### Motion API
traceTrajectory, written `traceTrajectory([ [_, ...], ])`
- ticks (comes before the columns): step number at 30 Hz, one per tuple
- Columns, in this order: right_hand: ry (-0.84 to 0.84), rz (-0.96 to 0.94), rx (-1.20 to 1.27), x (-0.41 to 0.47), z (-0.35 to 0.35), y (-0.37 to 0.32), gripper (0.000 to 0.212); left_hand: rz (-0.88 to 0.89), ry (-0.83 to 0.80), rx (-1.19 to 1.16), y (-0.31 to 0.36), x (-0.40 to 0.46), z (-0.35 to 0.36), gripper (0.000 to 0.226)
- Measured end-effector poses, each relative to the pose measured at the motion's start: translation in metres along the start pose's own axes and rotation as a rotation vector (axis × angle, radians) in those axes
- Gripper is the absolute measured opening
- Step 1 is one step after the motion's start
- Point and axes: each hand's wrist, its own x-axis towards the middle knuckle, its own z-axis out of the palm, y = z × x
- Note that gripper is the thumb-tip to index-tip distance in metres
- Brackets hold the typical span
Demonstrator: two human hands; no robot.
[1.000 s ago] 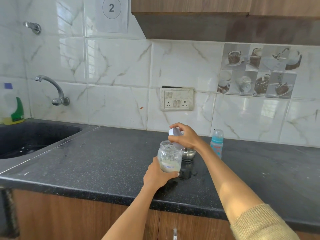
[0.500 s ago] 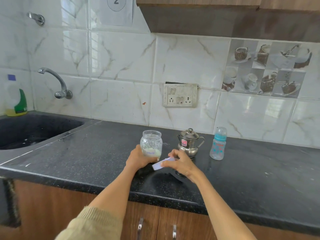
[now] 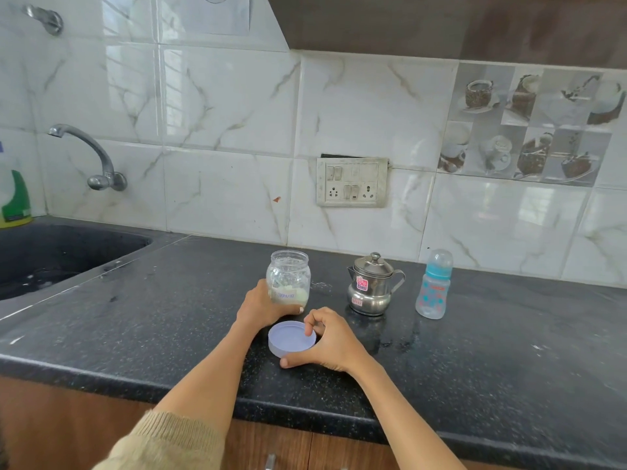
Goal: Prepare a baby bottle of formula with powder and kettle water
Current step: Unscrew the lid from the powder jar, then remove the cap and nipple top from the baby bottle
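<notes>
Left hand [image 3: 259, 305] grips open jar [image 3: 288, 278], hiding base; right hand [image 3: 330, 340] holds lid [image 3: 291, 338].

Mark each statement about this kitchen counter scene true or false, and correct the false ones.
1. The powder jar is open. True.
2. The lid lies on the counter under the right hand. True.
3. The baby bottle lies on its side. False: it stands upright, capped.
4. The kettle stands between jar and bottle. True.
5. The left hand holds the kettle. False: it holds the jar.
</notes>
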Motion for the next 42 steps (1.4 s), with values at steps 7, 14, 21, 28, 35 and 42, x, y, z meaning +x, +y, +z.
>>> traceTrajectory([
  [7,0.032,0.013,0.015,-0.008,-0.008,0.002,0.059,-0.164,0.002,-0.130,0.010,-0.019,0.001,0.140],
  [14,0.124,0.072,0.179,-0.029,-0.044,0.006,0.073,-0.068,0.268,-0.166,0.046,-0.063,0.001,0.127],
  [21,0.355,0.187,0.276,-0.062,-0.086,0.031,0.057,0.101,0.170,-0.140,0.094,-0.099,0.040,0.122],
  [28,0.556,0.363,0.257,-0.065,-0.132,0.077,0.069,0.210,-0.130,-0.189,0.138,-0.089,0.097,0.097],
  [35,0.601,0.433,0.227,-0.021,-0.157,0.125,0.085,0.189,-0.266,-0.114,0.161,-0.040,0.152,0.089],
  [42,0.600,0.396,0.174,0.016,-0.163,0.159,0.069,0.214,-0.276,-0.100,0.179,-0.002,0.184,0.074],
])
